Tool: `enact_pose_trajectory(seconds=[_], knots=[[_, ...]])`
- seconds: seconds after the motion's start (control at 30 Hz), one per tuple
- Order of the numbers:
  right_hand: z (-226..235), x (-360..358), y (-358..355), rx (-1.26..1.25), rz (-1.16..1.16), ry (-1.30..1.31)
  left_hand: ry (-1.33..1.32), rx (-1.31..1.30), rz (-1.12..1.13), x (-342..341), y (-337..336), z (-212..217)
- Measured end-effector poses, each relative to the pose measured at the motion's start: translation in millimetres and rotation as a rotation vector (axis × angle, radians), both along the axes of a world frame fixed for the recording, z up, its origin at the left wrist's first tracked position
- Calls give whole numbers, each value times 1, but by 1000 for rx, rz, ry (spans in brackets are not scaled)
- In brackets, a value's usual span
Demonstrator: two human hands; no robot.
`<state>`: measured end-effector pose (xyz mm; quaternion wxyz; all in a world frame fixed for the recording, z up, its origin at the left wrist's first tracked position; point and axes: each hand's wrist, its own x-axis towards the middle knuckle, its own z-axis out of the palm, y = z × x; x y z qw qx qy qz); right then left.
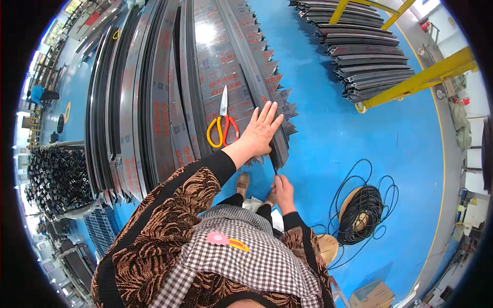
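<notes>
My left hand (261, 129) lies flat with its fingers spread on a long dark profile (245, 56) at the right side of the stack. Just beyond the near end of that profile, my right hand (284, 192) is closed in a pinch on a thin black strip (276, 170) at the profile's tip. How much of the strip sits inside the fist is hidden. Left of my left hand, scissors (224, 110) with one yellow and one red handle rest on the film-covered profiles, blades pointing away from me.
More long profiles (131, 97) with jagged ends fill the left. A coil of black cord-like strip (363, 210) lies on the blue floor, right, with loose loops. Beyond it stand a yellow frame (418, 83) and stacked profiles (367, 49). A cardboard box (372, 296) sits lower right.
</notes>
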<state>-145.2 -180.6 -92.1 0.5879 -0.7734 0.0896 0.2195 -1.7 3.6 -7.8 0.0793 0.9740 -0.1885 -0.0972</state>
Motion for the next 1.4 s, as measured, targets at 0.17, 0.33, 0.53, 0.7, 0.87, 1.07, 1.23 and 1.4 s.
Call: enact_pose_trajectory(seconds=[0.17,0.33,0.53,0.7,0.87,1.07,1.23,1.4], knots=[[-8,-56,-34,-185,54,-121,-53,34,13,-2,1,-8],[-1,9,-3,2,1,-84,-16,12,-1,2,-8,5],[10,-54,-34,-143,73,-29,-51,37,17,1,-2,-3],[-11,-11,-18,-60,35,-186,-45,66,-2,1,-9,5],[-16,-13,-17,24,-15,-62,-56,81,-3,3,-4,1],[-12,-10,-14,-189,147,-271,-56,101,5,2,-7,0],[-12,-26,-22,-53,43,-126,-61,73,-11,0,-5,-3],[-11,-20,-18,-128,70,-140,-55,78,11,1,-5,-1]])
